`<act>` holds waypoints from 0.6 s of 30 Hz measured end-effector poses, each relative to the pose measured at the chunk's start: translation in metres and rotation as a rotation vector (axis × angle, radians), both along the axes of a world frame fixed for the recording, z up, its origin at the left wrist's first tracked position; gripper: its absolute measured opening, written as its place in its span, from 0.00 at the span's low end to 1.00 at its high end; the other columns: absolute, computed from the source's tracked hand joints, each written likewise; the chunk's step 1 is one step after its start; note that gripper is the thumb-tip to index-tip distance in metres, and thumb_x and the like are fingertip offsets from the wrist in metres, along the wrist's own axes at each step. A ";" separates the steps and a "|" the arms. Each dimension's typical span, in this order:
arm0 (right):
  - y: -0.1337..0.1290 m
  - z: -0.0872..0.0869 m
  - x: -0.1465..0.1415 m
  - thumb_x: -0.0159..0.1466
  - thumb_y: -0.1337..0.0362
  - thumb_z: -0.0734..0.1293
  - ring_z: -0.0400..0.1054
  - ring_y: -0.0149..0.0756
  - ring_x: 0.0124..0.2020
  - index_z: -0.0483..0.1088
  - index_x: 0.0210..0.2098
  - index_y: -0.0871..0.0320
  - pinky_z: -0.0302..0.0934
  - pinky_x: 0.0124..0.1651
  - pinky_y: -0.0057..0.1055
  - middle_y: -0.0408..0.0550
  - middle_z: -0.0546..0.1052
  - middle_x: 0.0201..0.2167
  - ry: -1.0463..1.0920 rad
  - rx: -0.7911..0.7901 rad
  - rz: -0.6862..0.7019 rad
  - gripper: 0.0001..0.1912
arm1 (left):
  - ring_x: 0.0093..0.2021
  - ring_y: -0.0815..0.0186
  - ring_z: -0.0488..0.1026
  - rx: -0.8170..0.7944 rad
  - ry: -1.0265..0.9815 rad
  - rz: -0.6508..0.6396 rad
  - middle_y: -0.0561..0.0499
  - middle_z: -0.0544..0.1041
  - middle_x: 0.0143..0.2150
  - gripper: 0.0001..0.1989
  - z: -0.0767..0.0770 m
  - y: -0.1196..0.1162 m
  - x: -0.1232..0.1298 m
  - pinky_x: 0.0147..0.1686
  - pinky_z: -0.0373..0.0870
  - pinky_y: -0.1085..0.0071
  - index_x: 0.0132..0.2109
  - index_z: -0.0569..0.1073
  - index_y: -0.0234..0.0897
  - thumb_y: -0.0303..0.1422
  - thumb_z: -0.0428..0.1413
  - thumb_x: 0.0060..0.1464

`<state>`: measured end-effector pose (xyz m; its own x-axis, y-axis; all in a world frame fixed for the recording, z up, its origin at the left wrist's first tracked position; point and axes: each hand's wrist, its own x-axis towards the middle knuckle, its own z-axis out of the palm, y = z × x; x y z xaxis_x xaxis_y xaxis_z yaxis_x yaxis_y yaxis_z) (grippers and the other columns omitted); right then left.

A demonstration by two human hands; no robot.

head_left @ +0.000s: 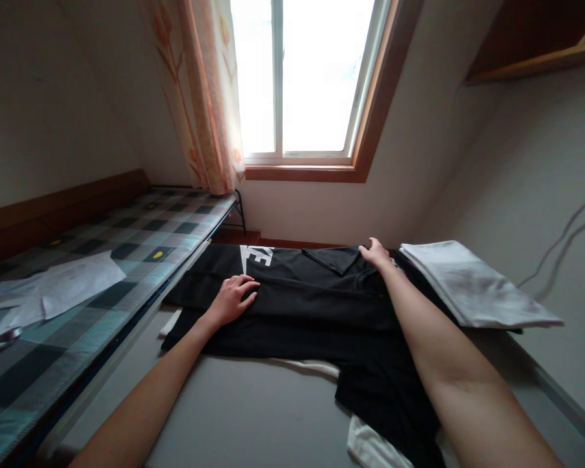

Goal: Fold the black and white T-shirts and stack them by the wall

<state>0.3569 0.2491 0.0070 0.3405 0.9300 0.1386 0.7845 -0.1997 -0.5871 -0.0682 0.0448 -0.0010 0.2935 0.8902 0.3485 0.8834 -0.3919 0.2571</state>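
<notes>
Touching shirt at edge; right fingers

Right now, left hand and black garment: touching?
Touching. The head view shows the left hand lying palm-down on the black garment, with no visible gap.

The black shirt lies on the grey counter, its length going from nine to three o'clock. It appears partly folded lengthwise; from its middle, white letters are at eleven, one short sleeve toward five.
</notes>
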 end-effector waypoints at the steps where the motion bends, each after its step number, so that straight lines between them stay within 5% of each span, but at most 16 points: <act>1: 0.001 -0.002 -0.001 0.57 0.56 0.67 0.63 0.61 0.56 0.64 0.62 0.56 0.54 0.57 0.59 0.63 0.72 0.54 0.005 -0.024 -0.003 0.34 | 0.54 0.57 0.68 0.000 0.003 0.002 0.47 0.74 0.53 0.15 0.000 0.000 0.000 0.53 0.62 0.58 0.52 0.75 0.44 0.39 0.50 0.61; 5: 0.001 -0.003 -0.006 0.56 0.55 0.68 0.63 0.62 0.56 0.72 0.54 0.47 0.49 0.56 0.66 0.58 0.74 0.52 -0.001 -0.016 0.069 0.25 | 0.54 0.58 0.68 -0.001 0.018 0.008 0.47 0.73 0.53 0.15 -0.001 0.001 0.000 0.53 0.62 0.58 0.52 0.74 0.45 0.39 0.50 0.61; 10: -0.002 0.002 -0.011 0.55 0.58 0.68 0.65 0.62 0.55 0.81 0.37 0.49 0.55 0.55 0.61 0.57 0.78 0.45 0.017 -0.040 0.054 0.12 | 0.54 0.58 0.68 -0.001 0.022 0.008 0.48 0.73 0.53 0.15 -0.002 0.001 -0.001 0.53 0.62 0.58 0.52 0.74 0.45 0.40 0.50 0.61; 13: -0.004 0.006 -0.012 0.56 0.59 0.67 0.67 0.56 0.53 0.81 0.37 0.50 0.58 0.56 0.54 0.54 0.79 0.43 0.039 -0.004 0.070 0.13 | 0.54 0.57 0.68 -0.004 0.024 0.006 0.47 0.73 0.53 0.15 -0.001 0.001 -0.001 0.53 0.61 0.58 0.52 0.74 0.45 0.40 0.50 0.61; 18: -0.014 0.023 -0.015 0.58 0.64 0.63 0.67 0.45 0.55 0.79 0.44 0.57 0.57 0.60 0.43 0.54 0.75 0.53 0.132 0.185 0.199 0.18 | 0.53 0.57 0.68 -0.019 0.009 0.010 0.48 0.74 0.52 0.14 0.000 0.002 0.000 0.53 0.62 0.58 0.51 0.75 0.45 0.39 0.51 0.61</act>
<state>0.3421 0.2351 0.0299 0.1808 0.9432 0.2787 0.7121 0.0700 -0.6986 -0.0678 0.0465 -0.0014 0.2874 0.8996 0.3288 0.8898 -0.3778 0.2561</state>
